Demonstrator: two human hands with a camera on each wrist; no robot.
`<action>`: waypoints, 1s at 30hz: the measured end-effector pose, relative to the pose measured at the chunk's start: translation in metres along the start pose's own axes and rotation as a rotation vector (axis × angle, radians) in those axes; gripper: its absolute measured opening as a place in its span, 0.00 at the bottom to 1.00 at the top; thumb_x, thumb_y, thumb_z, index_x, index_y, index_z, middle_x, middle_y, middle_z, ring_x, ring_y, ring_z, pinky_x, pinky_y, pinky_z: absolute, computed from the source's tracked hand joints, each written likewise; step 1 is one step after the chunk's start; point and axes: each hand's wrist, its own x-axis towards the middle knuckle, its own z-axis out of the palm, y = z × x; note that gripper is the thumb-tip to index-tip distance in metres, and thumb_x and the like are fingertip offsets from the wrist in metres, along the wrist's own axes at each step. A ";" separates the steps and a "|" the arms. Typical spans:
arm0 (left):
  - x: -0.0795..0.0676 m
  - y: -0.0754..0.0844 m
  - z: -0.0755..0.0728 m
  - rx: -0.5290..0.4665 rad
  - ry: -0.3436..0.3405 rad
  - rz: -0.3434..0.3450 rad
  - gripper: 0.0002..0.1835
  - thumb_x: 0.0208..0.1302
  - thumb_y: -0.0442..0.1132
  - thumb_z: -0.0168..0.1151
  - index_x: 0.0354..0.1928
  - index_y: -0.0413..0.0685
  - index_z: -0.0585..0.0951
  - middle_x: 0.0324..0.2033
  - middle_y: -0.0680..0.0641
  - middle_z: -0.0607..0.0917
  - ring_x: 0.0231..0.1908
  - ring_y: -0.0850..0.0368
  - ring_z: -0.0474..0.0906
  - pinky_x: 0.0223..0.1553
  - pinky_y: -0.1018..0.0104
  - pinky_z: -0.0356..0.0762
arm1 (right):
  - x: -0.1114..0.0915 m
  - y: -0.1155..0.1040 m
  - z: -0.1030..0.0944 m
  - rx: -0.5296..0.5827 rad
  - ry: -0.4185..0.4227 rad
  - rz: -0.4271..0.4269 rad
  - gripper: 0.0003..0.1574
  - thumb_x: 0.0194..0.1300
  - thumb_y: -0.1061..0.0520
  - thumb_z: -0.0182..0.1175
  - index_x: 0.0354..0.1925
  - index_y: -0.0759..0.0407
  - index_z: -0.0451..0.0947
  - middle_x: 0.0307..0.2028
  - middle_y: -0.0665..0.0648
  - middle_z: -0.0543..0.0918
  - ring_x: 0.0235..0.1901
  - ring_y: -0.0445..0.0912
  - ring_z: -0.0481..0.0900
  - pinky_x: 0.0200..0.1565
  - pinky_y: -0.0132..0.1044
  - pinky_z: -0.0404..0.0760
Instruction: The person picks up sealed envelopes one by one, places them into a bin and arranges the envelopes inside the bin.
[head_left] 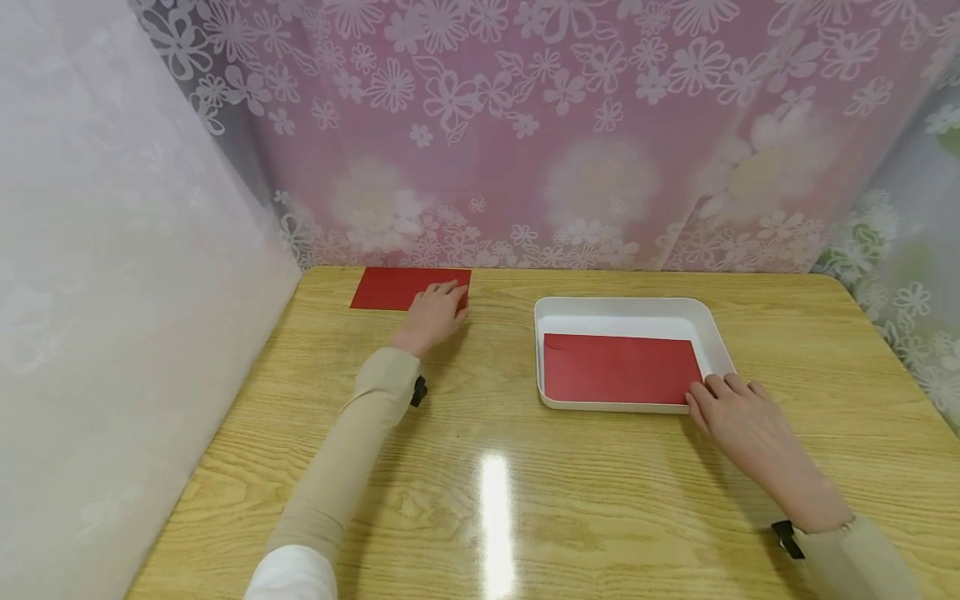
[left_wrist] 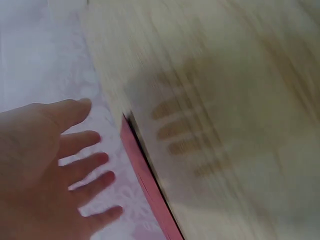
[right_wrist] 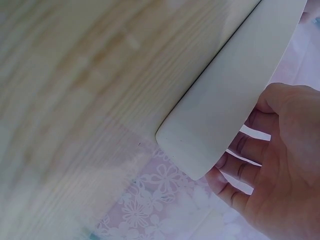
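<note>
A red envelope (head_left: 622, 371) lies over the front part of a white tray (head_left: 622, 307). My right hand (head_left: 738, 412) is at the tray's front right corner, pinching the envelope's corner with thumb and index finger. In the right wrist view, its fingertips are hidden behind the tray wall (right_wrist: 215, 95). A second red envelope (head_left: 393, 286) lies at the table's back left. My left hand (head_left: 435, 315) reaches over that envelope's right end, holding nothing. In the left wrist view, the fingers (left_wrist: 85, 167) are spread and loosely extended, apart from the red edge.
The wooden table (head_left: 465, 467) reaches back to a pink floral curtain (head_left: 480, 125). A pale sheet (head_left: 112, 292) hangs along the left side, and another floral sheet (head_left: 922, 250) along the right. The tray stands right of the table's middle.
</note>
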 end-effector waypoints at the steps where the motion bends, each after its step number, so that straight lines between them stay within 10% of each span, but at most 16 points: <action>1: -0.001 -0.004 0.000 -0.004 -0.026 -0.018 0.30 0.79 0.50 0.53 0.76 0.47 0.65 0.77 0.42 0.61 0.75 0.41 0.56 0.72 0.41 0.56 | 0.000 0.000 0.000 0.001 0.001 0.000 0.34 0.82 0.45 0.22 0.25 0.59 0.62 0.20 0.54 0.63 0.22 0.53 0.62 0.24 0.39 0.57; 9: -0.011 -0.015 0.000 -0.041 -0.193 -0.089 0.33 0.80 0.55 0.46 0.79 0.52 0.58 0.79 0.42 0.55 0.77 0.39 0.52 0.73 0.36 0.50 | 0.001 0.000 -0.001 0.001 -0.004 -0.006 0.35 0.82 0.44 0.22 0.25 0.59 0.62 0.20 0.54 0.63 0.21 0.53 0.62 0.24 0.37 0.56; 30: -0.035 0.017 0.001 0.038 -0.224 -0.039 0.35 0.79 0.58 0.47 0.79 0.50 0.58 0.78 0.39 0.56 0.76 0.36 0.54 0.72 0.37 0.53 | 0.000 0.000 0.001 -0.011 0.032 -0.027 0.30 0.82 0.48 0.29 0.24 0.59 0.61 0.20 0.54 0.61 0.21 0.51 0.58 0.24 0.35 0.53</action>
